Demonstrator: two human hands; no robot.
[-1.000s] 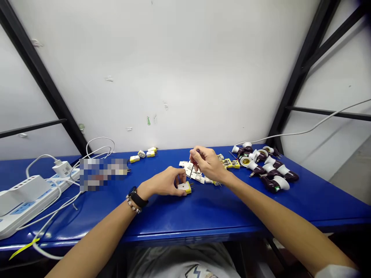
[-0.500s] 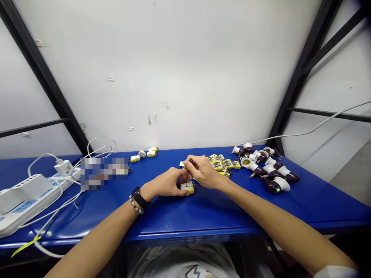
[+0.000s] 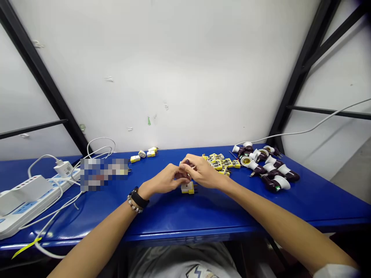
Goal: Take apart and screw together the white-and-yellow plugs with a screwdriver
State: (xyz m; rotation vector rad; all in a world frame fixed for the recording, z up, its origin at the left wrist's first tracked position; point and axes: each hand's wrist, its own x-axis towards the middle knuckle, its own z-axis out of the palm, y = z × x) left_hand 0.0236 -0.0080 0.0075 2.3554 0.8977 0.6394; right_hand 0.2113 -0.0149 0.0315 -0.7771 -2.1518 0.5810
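Observation:
A white and yellow plug lies on the blue table in front of me, its prongs pointing right. Just above it, my right hand is closed around the dark handle of a screwdriver. My left hand is closed too, with thumb and fingers pinched together beneath the screwdriver handle, over the plug's upper edge. What lies between those fingertips is too small and too hidden to make out. Behind my right hand is a pile of open yellow plug halves with metal parts inside.
Several dark lamp holders with white collars lie at the right. A few white and yellow plugs sit at the back left. A white power strip with cables and a blurred patch take up the left. A wall rises behind.
My left thumb has come up off the plug, and the left fingers now pinch higher, under the screwdriver handle. The screwdriver has shifted slightly left; its shaft no longer shows against the plug.

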